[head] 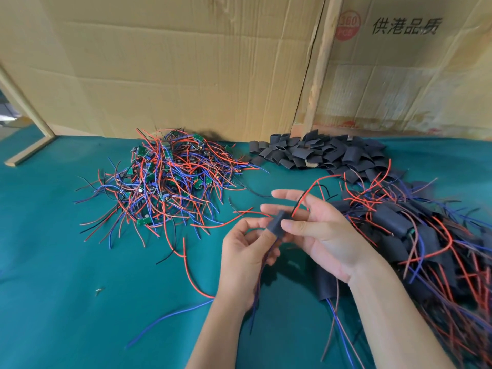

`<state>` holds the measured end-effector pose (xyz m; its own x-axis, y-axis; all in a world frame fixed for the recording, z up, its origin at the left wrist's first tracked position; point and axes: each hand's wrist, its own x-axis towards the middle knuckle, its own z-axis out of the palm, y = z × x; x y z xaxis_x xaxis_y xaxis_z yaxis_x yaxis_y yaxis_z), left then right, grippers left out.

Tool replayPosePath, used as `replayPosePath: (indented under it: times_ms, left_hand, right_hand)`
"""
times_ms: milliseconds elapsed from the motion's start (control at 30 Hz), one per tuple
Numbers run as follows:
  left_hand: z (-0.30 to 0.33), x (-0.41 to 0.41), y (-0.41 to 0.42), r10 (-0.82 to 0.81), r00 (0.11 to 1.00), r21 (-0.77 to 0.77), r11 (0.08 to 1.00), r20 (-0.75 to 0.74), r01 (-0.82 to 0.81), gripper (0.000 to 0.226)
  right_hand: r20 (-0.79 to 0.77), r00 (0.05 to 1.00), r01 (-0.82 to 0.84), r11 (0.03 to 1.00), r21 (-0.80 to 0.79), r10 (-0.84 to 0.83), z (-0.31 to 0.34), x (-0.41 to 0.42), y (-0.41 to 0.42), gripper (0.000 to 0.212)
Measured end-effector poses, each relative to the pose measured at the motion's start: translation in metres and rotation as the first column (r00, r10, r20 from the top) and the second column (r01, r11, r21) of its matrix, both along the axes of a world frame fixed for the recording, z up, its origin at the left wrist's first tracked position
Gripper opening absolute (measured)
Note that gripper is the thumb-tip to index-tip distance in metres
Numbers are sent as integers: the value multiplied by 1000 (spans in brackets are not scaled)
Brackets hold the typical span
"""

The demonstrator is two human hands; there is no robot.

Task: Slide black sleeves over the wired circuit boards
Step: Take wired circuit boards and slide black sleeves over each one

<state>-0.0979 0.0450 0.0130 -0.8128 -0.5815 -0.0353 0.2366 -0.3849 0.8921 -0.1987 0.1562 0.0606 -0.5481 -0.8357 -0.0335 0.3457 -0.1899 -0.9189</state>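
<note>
Head view, the only one supplied. Both hands were raised above the green table (80, 262), working on one black sleeve (277, 224). The left hand (243, 258) had its fingers curled, the thumb and fingertips pinching the sleeve's lower end, with blue and red wires trailing down through the palm. The right hand (316, 230) pinched the sleeve's upper part between thumb and forefinger, the other fingers extended, and a red and a black wire rose between them. No green of the board showed at either end, so it was judged to sit wholly or almost wholly inside the sleeve.

Step in hand, as judged: seating the sleeve over one board. The next move appeared to call for centring the sleeve with wires free at both ends, then laying the piece on the finished heap and taking a fresh board and sleeve.

Count: two hands; one sleeve in work. Three heaps lay on the table: bare boards (165, 174) with tangled wires at centre left, loose sleeves (319, 154) behind, and sleeved boards (415, 235) at right. The pieces in each overlapped too much to count. Cardboard sheets (186, 62) stood behind.
</note>
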Motion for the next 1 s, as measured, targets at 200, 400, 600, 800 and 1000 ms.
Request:
replayPosePath:
  times_ms: [200,400,600,800,1000]
  left_hand:
    - [-1,-3,11,27,997,-272,962,75,-6,25]
    - [4,-2,6,-24,999,-169,985,31,29,18]
    - [-1,-7,7,38,996,-223,975,81,-19,17]
    - [1,-5,8,77,995,-207,976,71,-61,15]
    - [4,-4,3,59,997,-71,996,42,-56,21]
  right_hand:
    - [-302,933,264,942,208,-194,22,6,1,20]
    - [-614,770,477,795,376,-172,84,-41,68,24]
    - [-929,350,823,435,366,120,108,-70,87,37]
    - [-895,274,522,728,446,352,94,-19,-60,17]
    - [-706,424,370,603,707,568,34,-14,-175,43]
